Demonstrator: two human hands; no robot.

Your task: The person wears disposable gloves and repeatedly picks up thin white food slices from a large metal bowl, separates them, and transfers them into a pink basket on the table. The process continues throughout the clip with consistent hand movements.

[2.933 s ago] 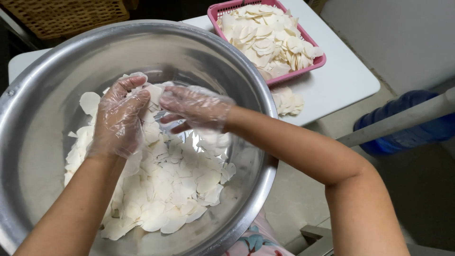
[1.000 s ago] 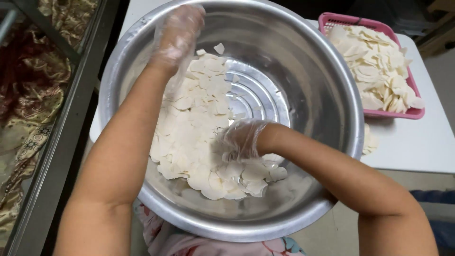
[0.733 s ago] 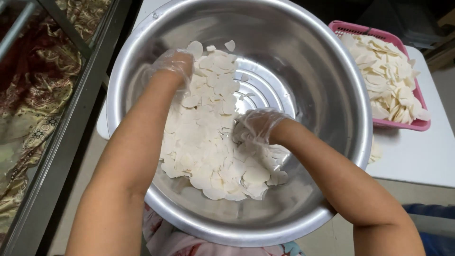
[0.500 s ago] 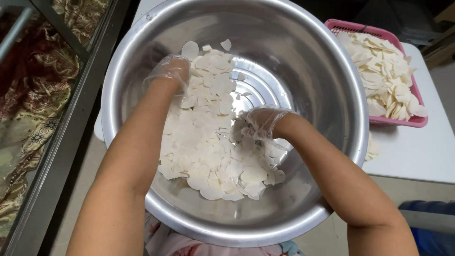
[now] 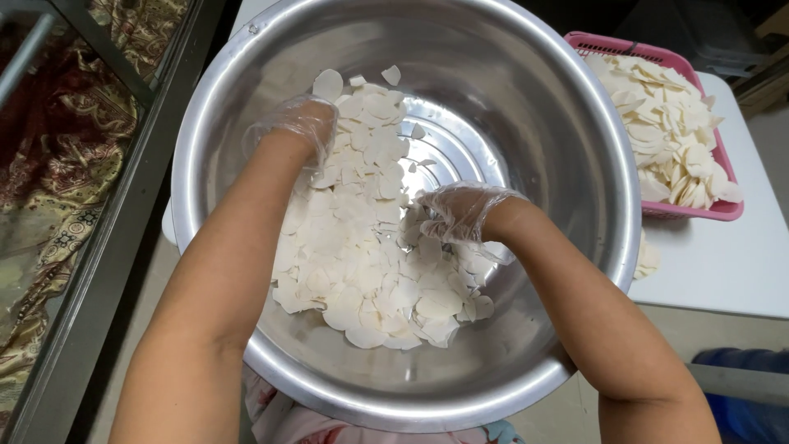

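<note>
A large steel bowl (image 5: 567, 107) fills the view and holds a heap of thin white slices (image 5: 353, 255). Both my hands wear clear plastic gloves and are down in the heap. My left hand (image 5: 300, 127) presses into the slices at the heap's upper left, fingers curled under. My right hand (image 5: 456, 210) is cupped over slices at the heap's right side, fingers bent and dug into them. The fingertips of both hands are hidden by the slices.
A pink plastic basket (image 5: 723, 210) with more white slices stands on a white table (image 5: 715, 271) at the right. A few loose slices (image 5: 645, 255) lie beside the bowl. A metal-framed glass panel (image 5: 107, 205) runs along the left over patterned cloth.
My left hand came down from the bowl's far rim into the heap's upper left. My right hand moved up from the heap's lower part to its right side. The slices have shifted.
</note>
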